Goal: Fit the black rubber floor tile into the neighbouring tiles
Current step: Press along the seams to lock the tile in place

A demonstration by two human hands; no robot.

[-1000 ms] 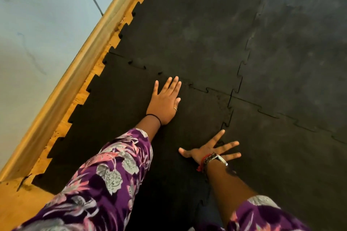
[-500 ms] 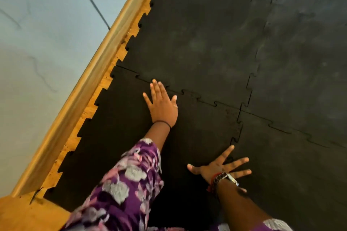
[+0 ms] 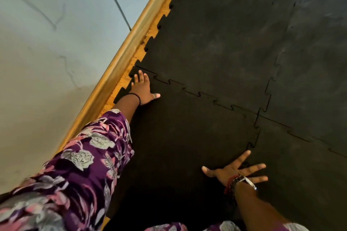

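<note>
The black rubber floor tile (image 3: 187,133) lies flat in the near middle, its toothed edges meeting the far neighbouring tile (image 3: 216,43) and the right neighbouring tile (image 3: 300,174). My left hand (image 3: 143,89) rests flat on the tile's far left corner, close to the toothed seam and the wooden strip, fingers spread. At the tile's right seam my right hand (image 3: 236,171) presses palm down with fingers splayed wide, a watch and red thread on the wrist. Neither hand holds anything.
A wooden skirting (image 3: 120,65) runs diagonally along the left edge of the tiles, with a pale wall (image 3: 47,62) beyond it. Orange wooden floor (image 3: 163,17) shows between the tile teeth and skirting. More black tiles (image 3: 319,62) cover the floor to the right.
My left hand has slid left along the far seam, from the tile's middle to its far left corner. My right hand stays splayed on the right seam. The camera has shifted.
</note>
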